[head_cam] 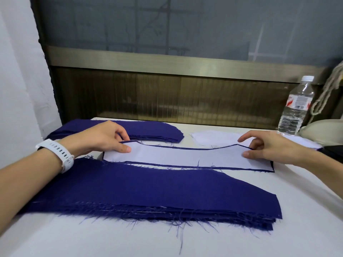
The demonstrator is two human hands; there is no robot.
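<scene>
- The long white strip (185, 156), rimmed by navy cloth beneath it, lies flat mid-table (278, 238), between the near stack (148, 191) and the far stack (148, 128).
- The left hand (104, 138) pinches its left end.
- The right hand (269, 147) pinches its right end.

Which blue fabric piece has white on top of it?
The single blue piece between the two stacks: a white piece covers it, leaving only a blue rim. The near stack and far stack are bare.
</scene>
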